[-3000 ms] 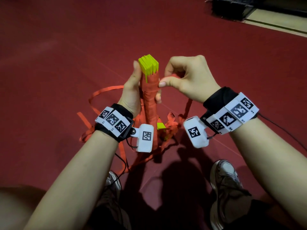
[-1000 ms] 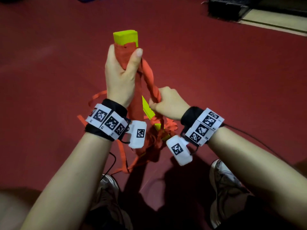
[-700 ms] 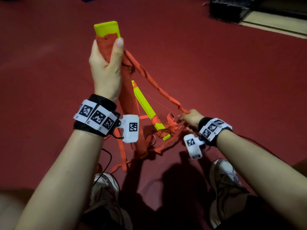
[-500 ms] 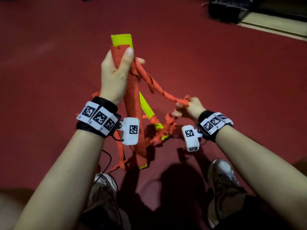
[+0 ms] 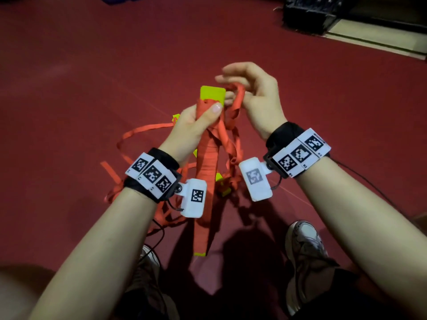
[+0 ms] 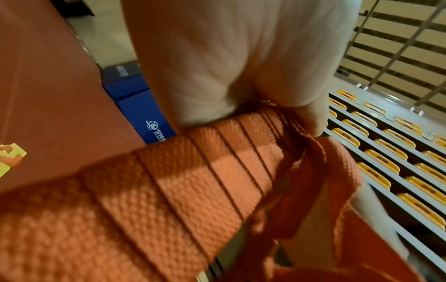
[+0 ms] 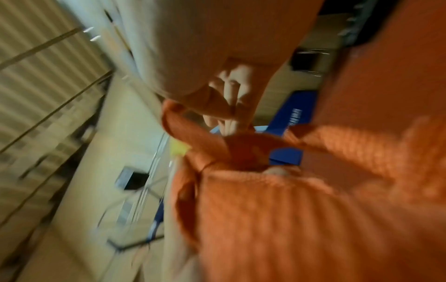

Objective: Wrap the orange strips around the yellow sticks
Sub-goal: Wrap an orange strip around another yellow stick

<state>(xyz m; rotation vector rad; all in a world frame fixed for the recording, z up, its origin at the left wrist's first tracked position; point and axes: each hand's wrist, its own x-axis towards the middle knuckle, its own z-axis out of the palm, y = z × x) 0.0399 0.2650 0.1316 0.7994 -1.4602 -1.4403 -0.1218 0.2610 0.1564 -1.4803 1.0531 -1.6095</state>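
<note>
Here both hands clutch the wrapped yellow sticks, upright.

Head downward; wrist cameras close-up.

free: red floor beyond and right of wrapped stick | blocked: loose orange strips tangled left and beneath it

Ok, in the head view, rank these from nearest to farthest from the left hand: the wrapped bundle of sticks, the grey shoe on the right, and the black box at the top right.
1. The wrapped bundle of sticks: gripped in the left hand itself.
2. The grey shoe: lower right, on the floor.
3. The black box: top right corner, farthest.
</note>
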